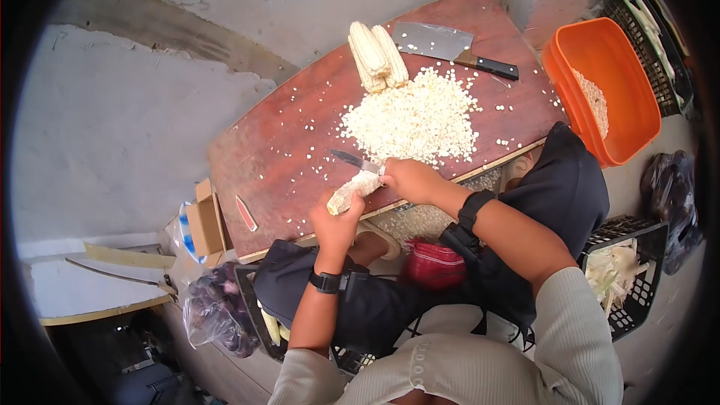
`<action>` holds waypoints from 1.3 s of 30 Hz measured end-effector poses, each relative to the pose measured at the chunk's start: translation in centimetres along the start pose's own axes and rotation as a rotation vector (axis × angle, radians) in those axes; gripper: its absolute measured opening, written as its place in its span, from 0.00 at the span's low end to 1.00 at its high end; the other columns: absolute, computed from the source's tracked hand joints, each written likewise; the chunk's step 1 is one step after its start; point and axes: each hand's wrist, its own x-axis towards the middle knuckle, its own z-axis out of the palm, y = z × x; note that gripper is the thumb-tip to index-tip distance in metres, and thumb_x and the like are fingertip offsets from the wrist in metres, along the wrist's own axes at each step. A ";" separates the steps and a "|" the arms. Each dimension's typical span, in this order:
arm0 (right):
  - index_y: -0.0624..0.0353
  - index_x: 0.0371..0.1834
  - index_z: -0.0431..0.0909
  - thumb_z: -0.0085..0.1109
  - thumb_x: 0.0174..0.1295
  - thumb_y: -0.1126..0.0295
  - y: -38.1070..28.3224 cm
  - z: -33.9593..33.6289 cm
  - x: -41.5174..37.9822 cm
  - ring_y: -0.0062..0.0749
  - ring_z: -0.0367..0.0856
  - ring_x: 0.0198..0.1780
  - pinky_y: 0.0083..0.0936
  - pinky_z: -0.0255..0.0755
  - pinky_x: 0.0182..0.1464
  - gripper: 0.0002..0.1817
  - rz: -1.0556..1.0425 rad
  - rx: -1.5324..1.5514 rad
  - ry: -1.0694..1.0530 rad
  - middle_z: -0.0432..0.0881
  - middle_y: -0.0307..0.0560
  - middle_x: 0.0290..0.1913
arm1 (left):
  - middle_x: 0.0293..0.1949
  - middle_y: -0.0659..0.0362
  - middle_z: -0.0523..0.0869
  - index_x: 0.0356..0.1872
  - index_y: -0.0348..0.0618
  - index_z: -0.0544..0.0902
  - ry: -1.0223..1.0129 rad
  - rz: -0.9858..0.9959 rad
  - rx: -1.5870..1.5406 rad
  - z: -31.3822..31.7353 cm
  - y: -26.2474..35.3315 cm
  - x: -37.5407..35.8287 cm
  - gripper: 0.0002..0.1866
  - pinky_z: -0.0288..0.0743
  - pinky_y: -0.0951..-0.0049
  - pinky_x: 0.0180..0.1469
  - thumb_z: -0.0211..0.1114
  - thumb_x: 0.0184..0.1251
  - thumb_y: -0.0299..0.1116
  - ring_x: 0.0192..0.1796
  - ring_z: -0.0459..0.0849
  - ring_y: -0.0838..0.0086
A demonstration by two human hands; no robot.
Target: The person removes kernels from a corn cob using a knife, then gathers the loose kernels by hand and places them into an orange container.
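My left hand is closed around the lower end of a pale corn cob, which tilts up to the right over the table's near edge. In my right hand is a small knife; its dark-tipped blade points left, right at the cob's upper end. Just beyond both hands, a large heap of loose white corn kernels spreads on the red-brown table. Several whole husked ears of corn are stacked at the heap's far side. A cleaver with a black handle lies beside them.
An orange bin with some kernels inside stands right of the table. Black crates hold husks near my right side. A small red, pale-edged piece lies at the table's left. A cardboard box and plastic bag stand at left.
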 end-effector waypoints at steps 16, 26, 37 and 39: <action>0.65 0.35 0.70 0.49 0.60 0.73 -2.6 -1.8 -5.7 0.52 0.84 0.32 0.44 0.77 0.32 0.06 0.057 -0.368 0.011 0.82 0.56 0.28 | 0.29 0.51 0.88 0.37 0.30 0.84 -0.012 -0.243 -0.088 -0.7 -0.9 -0.2 0.16 0.79 0.71 0.37 0.72 0.56 0.35 0.31 0.87 0.71; 0.66 0.35 0.71 0.49 0.60 0.74 -2.9 -1.1 -4.7 0.50 0.84 0.30 0.42 0.78 0.29 0.06 0.145 -0.417 -0.040 0.82 0.56 0.27 | 0.30 0.46 0.87 0.39 0.32 0.85 -0.062 -0.035 0.019 -0.6 1.1 0.6 0.16 0.79 0.68 0.39 0.71 0.53 0.34 0.33 0.88 0.64; 0.65 0.39 0.75 0.46 0.63 0.73 -1.7 1.4 0.7 0.53 0.86 0.38 0.45 0.78 0.38 0.09 0.285 -0.234 -0.135 0.85 0.59 0.34 | 0.31 0.45 0.86 0.38 0.32 0.84 -0.098 0.140 0.104 0.0 3.0 0.3 0.15 0.79 0.67 0.38 0.71 0.51 0.32 0.33 0.88 0.60; 0.65 0.39 0.75 0.46 0.62 0.72 -1.5 0.7 1.0 0.54 0.85 0.39 0.46 0.78 0.40 0.09 0.220 -0.280 -0.146 0.84 0.62 0.35 | 0.33 0.46 0.87 0.40 0.32 0.84 -0.085 0.130 0.096 0.0 2.9 0.5 0.16 0.79 0.68 0.40 0.71 0.52 0.31 0.35 0.88 0.63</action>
